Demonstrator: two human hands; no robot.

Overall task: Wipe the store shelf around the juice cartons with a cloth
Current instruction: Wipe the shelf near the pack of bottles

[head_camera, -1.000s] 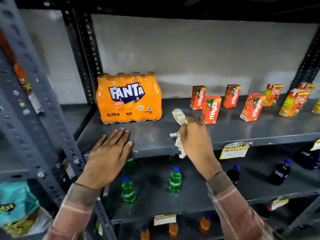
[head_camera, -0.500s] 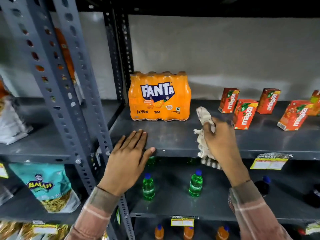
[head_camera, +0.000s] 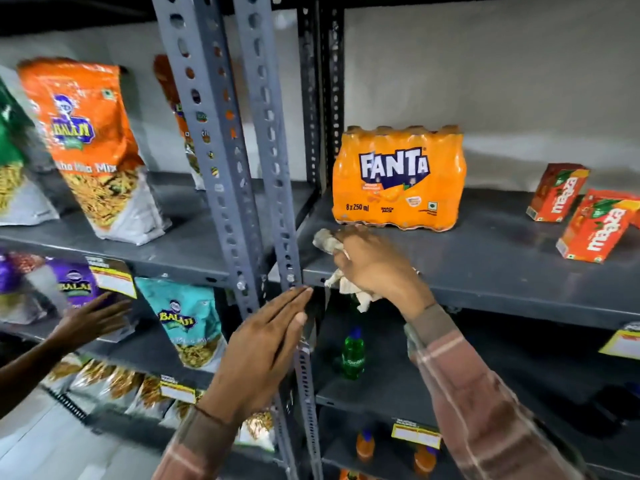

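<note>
My right hand [head_camera: 375, 268] grips a crumpled off-white cloth [head_camera: 327, 242] at the front left corner of the grey shelf [head_camera: 502, 271], just in front of the orange Fanta pack [head_camera: 398, 178]. Part of the cloth hangs over the shelf's front edge. My left hand [head_camera: 263, 344] is off the shelf, fingers straight and together, beside the grey upright post [head_camera: 277, 188]. Two red Maaza juice cartons [head_camera: 595, 225] stand at the far right of the shelf.
Another person's hand [head_camera: 90, 318] reaches in from the left toward snack bags. Balaji snack bags [head_camera: 93, 147] fill the left-hand shelves. A green bottle [head_camera: 353, 353] stands on the shelf below, orange bottles lower still. Price tags hang on shelf edges.
My right hand has dragged the cloth leftward from near the cartons to the shelf's left corner. My left hand has lifted off the shelf and dropped beside the post. The view has swung left.
</note>
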